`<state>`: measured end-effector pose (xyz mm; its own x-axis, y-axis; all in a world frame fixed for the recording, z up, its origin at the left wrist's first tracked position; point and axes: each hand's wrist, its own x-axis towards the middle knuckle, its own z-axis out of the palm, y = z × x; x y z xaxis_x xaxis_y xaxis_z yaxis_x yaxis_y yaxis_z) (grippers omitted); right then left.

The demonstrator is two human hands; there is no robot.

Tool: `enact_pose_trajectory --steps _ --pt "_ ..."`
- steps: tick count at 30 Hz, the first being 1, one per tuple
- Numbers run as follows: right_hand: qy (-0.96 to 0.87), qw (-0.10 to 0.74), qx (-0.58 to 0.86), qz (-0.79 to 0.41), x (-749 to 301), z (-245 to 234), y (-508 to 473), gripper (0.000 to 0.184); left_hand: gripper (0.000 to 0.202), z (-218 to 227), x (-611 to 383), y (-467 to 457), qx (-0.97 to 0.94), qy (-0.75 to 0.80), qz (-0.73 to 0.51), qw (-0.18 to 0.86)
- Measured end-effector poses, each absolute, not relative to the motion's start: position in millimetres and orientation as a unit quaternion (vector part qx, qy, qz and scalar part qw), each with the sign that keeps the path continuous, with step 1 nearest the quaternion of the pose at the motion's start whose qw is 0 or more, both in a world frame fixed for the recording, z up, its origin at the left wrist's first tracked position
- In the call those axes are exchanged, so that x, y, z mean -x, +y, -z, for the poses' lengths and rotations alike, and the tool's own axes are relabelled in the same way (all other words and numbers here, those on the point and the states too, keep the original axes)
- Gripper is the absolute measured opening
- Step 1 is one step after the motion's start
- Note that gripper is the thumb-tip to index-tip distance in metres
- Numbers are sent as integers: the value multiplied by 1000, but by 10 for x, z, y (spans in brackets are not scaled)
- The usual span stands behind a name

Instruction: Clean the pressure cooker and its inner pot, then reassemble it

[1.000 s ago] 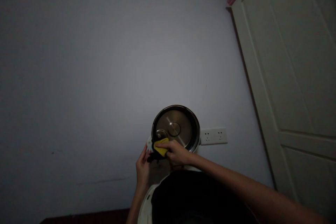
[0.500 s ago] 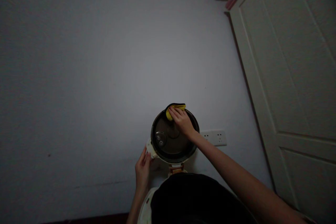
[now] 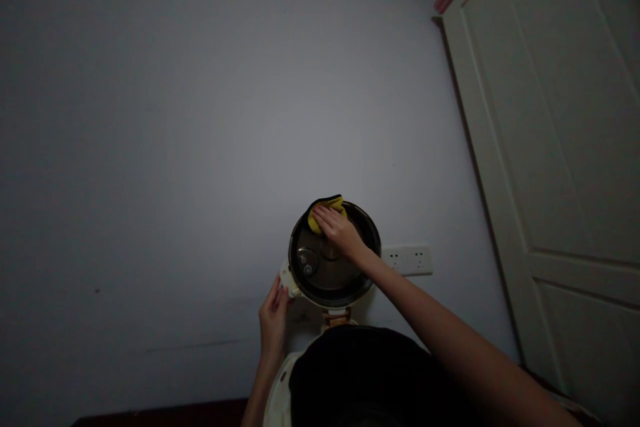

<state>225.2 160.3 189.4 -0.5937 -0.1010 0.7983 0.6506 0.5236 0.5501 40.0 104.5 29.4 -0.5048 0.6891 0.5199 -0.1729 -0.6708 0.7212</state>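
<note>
The round lid of what looks like a rice cooker stands raised on its hinge, its dark metal inner side facing me. My right hand presses a yellow cloth with a black edge against the lid's upper left rim. At the lid's lower left, my left hand has its fingers closed around the white latch part. A round vent piece sits on the lid's left side. Below the hinge is the white cooker body, with a large black area beside it whose inside is too dark to make out.
Behind the lid rises a pale wall. A white socket plate is fixed to it, right of the lid. On the right stands a white panelled door. A dark red surface edge runs along the bottom left.
The right hand and the yellow cloth have slid a little to the left along the lid's upper rim. My left hand stays on the latch part.
</note>
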Motion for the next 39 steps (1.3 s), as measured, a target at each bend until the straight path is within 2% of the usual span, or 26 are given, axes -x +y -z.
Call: enact_pose_trajectory --steps 6,13,21,30,35,39 --pt "-758 441 192 441 -2309 -1922 1695 43 51 -266 -373 1093 -424 307 -810 265" --pt "-782 397 132 462 -2218 -1992 1686 39 52 -239 -364 1108 -431 310 -811 248" --pt "-762 451 164 435 -2248 -2071 1628 33 50 -255 -388 1093 -430 313 -812 241" --pt "-785 388 106 472 -2328 -2135 1652 33 50 -243 -358 1110 -437 313 -809 238" --pt "-778 419 124 452 -2456 -2190 1694 33 47 -262 -373 1095 -438 306 -811 239" --pt "-761 503 107 395 -2525 -2083 1734 40 47 -270 -371 1091 -438 309 -809 241"
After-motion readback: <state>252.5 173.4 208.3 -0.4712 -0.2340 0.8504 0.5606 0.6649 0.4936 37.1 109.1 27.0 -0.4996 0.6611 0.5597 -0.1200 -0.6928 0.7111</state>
